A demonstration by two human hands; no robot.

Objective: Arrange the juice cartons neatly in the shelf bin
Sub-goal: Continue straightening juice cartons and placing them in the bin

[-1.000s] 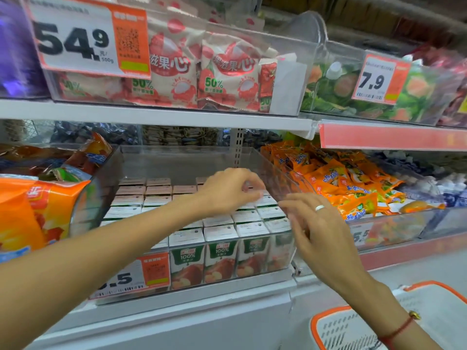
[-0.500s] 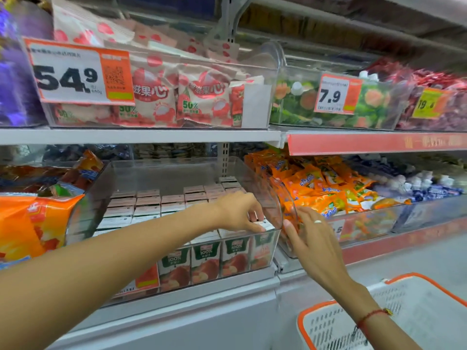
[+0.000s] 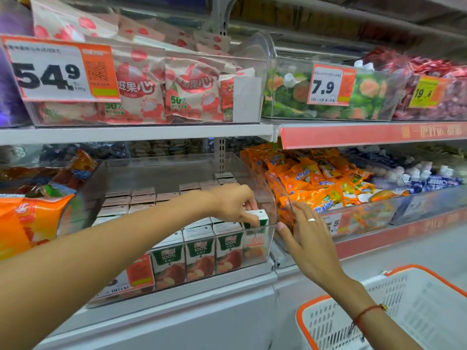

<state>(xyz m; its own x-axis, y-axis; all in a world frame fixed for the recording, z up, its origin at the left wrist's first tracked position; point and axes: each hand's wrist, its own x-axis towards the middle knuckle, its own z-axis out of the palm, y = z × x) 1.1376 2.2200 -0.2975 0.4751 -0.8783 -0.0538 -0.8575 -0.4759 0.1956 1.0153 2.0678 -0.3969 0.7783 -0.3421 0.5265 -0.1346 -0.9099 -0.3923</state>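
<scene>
Carton now lifted, tilted, pinched under left hand, bin's front-right corner.

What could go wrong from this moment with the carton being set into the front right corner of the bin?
1. The left hand pinches the tilted green-and-white juice carton only by its top, so it may slip or seat crooked.
2. Pushing it down could knock the neighbouring front-row cartons out of line.
3. The right hand presses the clear plastic bin from outside; the bin could shift sideways.
</scene>
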